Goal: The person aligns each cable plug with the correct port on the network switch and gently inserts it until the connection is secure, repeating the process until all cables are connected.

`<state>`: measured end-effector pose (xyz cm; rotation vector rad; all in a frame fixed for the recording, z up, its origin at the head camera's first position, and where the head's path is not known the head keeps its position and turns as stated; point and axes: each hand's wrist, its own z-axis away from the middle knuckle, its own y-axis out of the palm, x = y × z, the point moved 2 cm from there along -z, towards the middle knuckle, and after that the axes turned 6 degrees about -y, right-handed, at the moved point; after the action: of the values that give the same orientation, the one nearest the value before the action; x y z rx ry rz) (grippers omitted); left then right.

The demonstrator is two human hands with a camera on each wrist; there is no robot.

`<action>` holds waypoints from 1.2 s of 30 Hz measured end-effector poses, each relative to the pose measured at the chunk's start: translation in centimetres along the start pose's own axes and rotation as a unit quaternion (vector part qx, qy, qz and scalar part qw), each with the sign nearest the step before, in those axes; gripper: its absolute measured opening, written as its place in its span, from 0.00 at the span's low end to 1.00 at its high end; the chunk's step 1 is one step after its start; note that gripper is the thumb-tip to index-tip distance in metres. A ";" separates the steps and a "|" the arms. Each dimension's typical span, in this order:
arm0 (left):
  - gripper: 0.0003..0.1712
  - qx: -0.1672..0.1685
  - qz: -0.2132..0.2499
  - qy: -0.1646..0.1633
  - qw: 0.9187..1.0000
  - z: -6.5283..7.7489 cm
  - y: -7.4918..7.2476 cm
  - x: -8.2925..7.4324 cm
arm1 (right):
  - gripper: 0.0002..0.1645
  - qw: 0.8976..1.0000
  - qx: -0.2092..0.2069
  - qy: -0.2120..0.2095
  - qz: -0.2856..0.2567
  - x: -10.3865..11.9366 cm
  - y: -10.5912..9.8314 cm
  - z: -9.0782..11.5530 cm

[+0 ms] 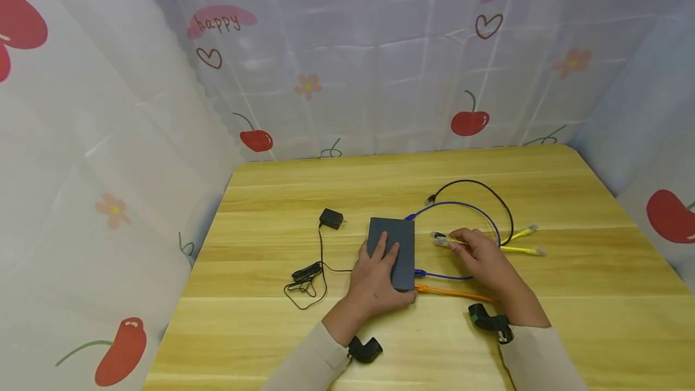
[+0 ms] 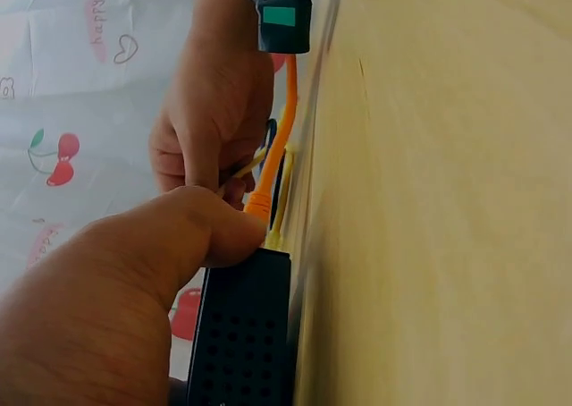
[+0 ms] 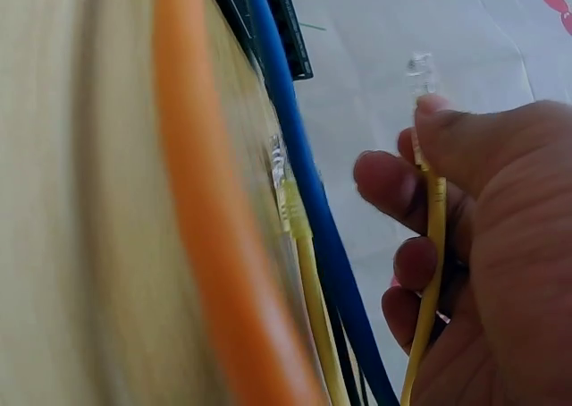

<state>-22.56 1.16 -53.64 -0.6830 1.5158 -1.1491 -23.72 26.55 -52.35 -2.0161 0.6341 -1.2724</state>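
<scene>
Left hand (image 1: 374, 285): fingers extended and spread across the top of a flat, dark grey rectangular box (image 1: 404, 246); thumb set against its near right corner. Resting on it, not wrapped round it.
Right hand (image 1: 480, 255): grasping; thumb and fingers pinch a thin yellow network cable (image 3: 433, 263) just behind its clear plastic plug (image 3: 420, 73). Plug projects past the fingertips, apart from the box and to its right.
Box: lying flat on the pale wood-grain counter (image 1: 244, 324), partly covered by the left hand.
Blue cable (image 1: 450, 203): slim, arcing right from a blue plug at the box's far right corner; a second blue plug (image 1: 420, 273) sits at the right edge, lower down.
Orange cable (image 1: 461, 294): thicker; orange plug end at the near right corner, beside the left thumb; runs toward the right wrist.
Black cable (image 1: 467, 181): curved, on the counter beyond the right hand, one plug lying near the blue arc.
Loose yellow plugs: two, to the right of the right hand.
Power adapter (image 1: 332, 218): black, pronged, left of the box; thin cord, partly bundled.
Backdrop (image 1: 380, 95): white curtain with cherries, hearts, flowers, "happy".
</scene>
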 end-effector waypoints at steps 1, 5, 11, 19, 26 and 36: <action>0.59 -0.001 0.001 0.001 1.000 0.0 0.0 0.0 | 0.13 1.000 0.003 0.001 0.001 0.1 0.0 0.0; 0.59 -0.002 0.007 0.003 1.000 0.0 0.0 0.1 | 0.15 1.000 0.022 -0.004 0.007 0.4 0.0 -0.1; 0.59 -0.004 0.016 0.003 1.000 0.0 0.0 0.2 | 0.16 0.998 0.054 -0.006 0.020 1.1 0.1 -0.3; 0.59 -0.004 0.014 0.002 1.000 -0.1 0.0 0.2 | 0.16 0.997 0.073 -0.018 0.033 2.1 0.8 -0.6; 0.59 -0.005 0.013 0.006 1.000 -0.1 -0.1 0.3 | 0.13 0.996 0.071 -0.047 0.037 2.6 1.5 -0.8; 0.60 -0.010 0.012 0.013 1.000 -0.1 -0.1 0.3 | 0.10 0.994 0.072 -0.078 0.031 3.2 2.1 -0.8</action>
<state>-22.79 0.92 -53.63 -0.6624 1.5555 -1.1303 -23.26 22.70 -51.77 -1.9387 0.5133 -1.0806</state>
